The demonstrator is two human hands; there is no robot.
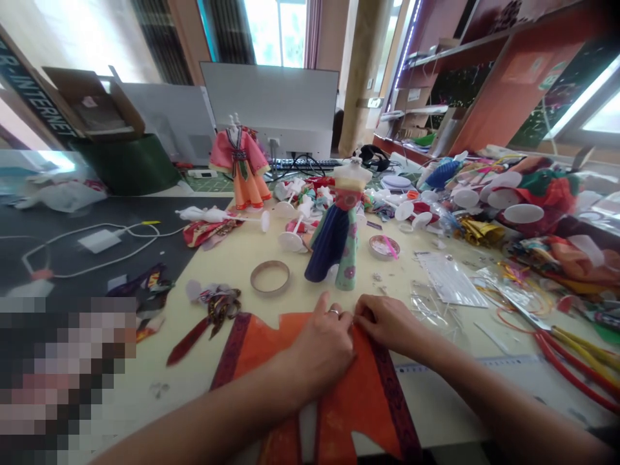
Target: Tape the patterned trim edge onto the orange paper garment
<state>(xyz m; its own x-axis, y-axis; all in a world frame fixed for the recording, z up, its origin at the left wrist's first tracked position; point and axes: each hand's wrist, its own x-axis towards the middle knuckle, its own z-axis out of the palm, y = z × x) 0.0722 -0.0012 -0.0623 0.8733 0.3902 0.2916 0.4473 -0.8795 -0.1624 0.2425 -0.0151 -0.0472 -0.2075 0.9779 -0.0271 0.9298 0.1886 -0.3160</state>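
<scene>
An orange cloth garment piece (271,361) with dark red patterned borders lies on the pale table before me. My left hand (327,336), wearing a ring, rests on its upper part; one finger points forward and the others curl down at the cloth. Close beside it, my right hand (387,323) is closed in a pinch at the cloth's top edge. The fingertips of both hands are partly hidden. Just beyond them stands a small dress form (351,171) in a navy and pale green floral skirt. A tape roll (270,278) lies to its left.
A second doll form in a pink and orange robe (239,161) stands farther back. Scissors (520,310) with red and yellow handles lie at right, near a clear ruler (523,365). A small bowl (384,247) and heaped doll clothes (547,187) are behind. A monitor (271,97) stands at the back.
</scene>
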